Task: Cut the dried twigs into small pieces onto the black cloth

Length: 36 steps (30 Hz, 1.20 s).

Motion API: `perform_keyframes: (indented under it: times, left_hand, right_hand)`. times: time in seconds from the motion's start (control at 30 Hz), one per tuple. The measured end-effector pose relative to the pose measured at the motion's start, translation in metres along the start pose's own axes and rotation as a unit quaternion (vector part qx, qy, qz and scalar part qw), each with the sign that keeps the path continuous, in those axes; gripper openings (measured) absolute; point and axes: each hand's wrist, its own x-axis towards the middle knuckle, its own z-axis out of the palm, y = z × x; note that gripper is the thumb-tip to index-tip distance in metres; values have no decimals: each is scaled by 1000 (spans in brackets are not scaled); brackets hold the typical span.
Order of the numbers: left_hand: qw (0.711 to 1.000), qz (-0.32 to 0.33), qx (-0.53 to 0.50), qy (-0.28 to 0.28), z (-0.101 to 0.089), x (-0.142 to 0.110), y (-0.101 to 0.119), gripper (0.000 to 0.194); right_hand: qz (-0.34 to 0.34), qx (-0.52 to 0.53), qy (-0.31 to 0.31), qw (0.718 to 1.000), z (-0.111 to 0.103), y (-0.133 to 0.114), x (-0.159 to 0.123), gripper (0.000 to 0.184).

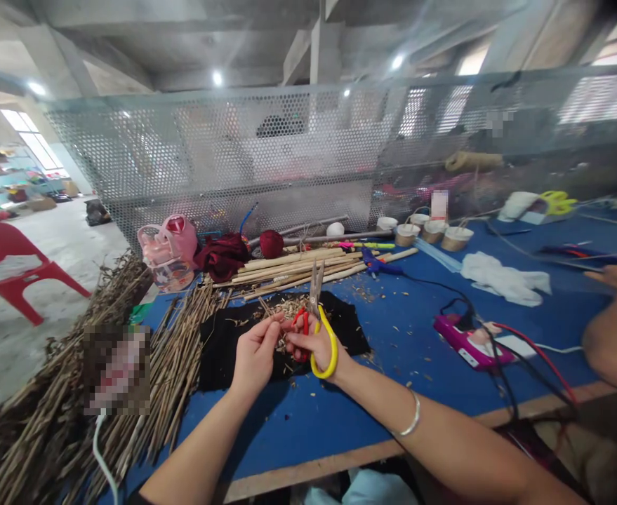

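My left hand (pixel 258 351) is closed in a pinch, its fingertips close to those of my right hand. A thin twig (pixel 264 307) appears to come out of the pinch; most of it is hidden by the fingers. In my right hand (pixel 313 344) are scissors (pixel 330 351) with a yellow loop handle, their blades pointing up and away. Red handles (pixel 302 321) also sit among the right fingers; I cannot tell whether they belong to a second tool. Beneath both hands, a black cloth (pixel 224 351) carries a heap of pale chips (pixel 290 306).
Bundled dry stems (pixel 176 379) cover the table's left side. Peeled sticks (pixel 287 266), dark red yarn (pixel 271 244) and a blue glue gun (pixel 376 264) lie behind the cloth. A purple power strip (pixel 471 344) with cables is at right, near another person's arm (pixel 616 344).
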Motion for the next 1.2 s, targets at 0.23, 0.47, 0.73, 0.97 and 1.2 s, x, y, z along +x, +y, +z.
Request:
perform_keyframes:
  times: [0.23,0.47,0.73,0.97,1.2]
  left_hand:
    - [995,-83,-54,-2,-1,1,9,40]
    - [983,-168,-50,-55,6,-3,4,43]
    - [984,-156,-38,-80,8,-3,2,39]
    - [983,-159,-30,-84,11,-7,0,36]
    - [984,-147,8,-102,9,-9,-5,31]
  right_hand:
    - [-128,-357,-35,925,-31,-16,11,37]
    - [-134,-527,-81,835,-50,-43,12,44]
    - [-168,-539,-110,818,-48,-26,-1,51]
    - [-187,-531,-86,822,-49,-24,-1,60]
    - [-168,-517,-88,835,-48,-22,-2,51]
